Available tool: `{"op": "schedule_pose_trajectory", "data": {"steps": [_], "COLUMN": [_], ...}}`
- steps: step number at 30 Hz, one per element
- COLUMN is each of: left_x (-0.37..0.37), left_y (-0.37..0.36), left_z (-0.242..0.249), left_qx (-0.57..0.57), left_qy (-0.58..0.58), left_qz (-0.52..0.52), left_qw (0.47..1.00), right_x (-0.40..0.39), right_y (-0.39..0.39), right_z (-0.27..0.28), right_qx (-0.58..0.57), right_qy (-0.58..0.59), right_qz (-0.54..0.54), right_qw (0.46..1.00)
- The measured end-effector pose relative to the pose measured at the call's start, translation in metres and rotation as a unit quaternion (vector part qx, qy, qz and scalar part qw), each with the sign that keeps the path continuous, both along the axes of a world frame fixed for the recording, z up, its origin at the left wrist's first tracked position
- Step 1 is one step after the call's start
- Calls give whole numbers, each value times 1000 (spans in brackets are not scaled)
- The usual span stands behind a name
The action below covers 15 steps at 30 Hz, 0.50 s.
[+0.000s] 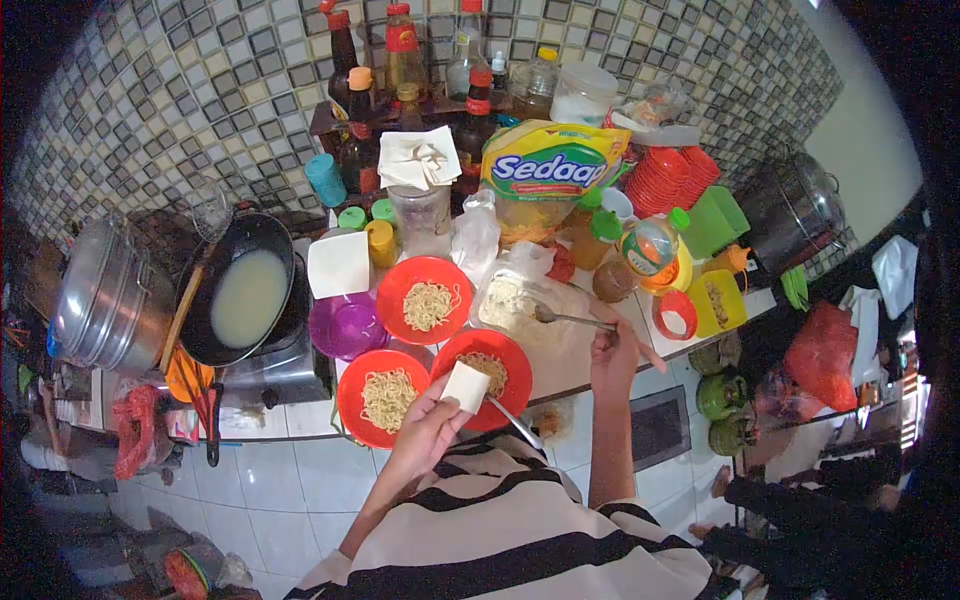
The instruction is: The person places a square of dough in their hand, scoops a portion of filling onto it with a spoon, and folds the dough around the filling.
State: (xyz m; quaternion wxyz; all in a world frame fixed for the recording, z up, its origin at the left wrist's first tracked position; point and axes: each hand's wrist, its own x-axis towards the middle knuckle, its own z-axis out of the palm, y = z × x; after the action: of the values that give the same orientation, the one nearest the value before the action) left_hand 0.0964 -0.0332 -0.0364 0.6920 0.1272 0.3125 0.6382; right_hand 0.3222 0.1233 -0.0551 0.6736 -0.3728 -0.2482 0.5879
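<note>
At far left, a steel pot (110, 300), then a black wok (262, 232) of milky liquid. Next, pale square sheets (338, 263) above a purple bowl (345, 328). Then a near red bowl (348, 405) and a far red bowl (390, 300), both with noodles. After these, the left hand (432, 422) — thumb and fingers pinching a small pale square (466, 386) over a third red bowl (517, 365), with a metal handle (522, 428) jutting toward the body. Beyond, a pale mixture (510, 302) and, reaching to it, a spoon (580, 320) — touching or apart, impossible to tell. At its end, the right hand (614, 345), fingertips pressed together on it, one digit stretched outward. Farther right, a small red dish (672, 300) beside a yellow container (733, 312).
</note>
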Motion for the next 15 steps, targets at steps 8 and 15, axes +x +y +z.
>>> {"op": "schedule_pose_trajectory", "data": {"steps": [8,15], "left_x": [10,11], "left_y": [13,11], "left_z": [22,26], "left_qx": [19,29], "left_qy": [66,97], "left_qz": [20,17], "left_qw": [997,995], "right_x": [-18,-28], "right_y": [-41,-70], "right_z": [75,91], "right_qx": [42,204], "right_qy": [-144,-315], "right_qz": [23,76], "right_qw": [988,924]}}
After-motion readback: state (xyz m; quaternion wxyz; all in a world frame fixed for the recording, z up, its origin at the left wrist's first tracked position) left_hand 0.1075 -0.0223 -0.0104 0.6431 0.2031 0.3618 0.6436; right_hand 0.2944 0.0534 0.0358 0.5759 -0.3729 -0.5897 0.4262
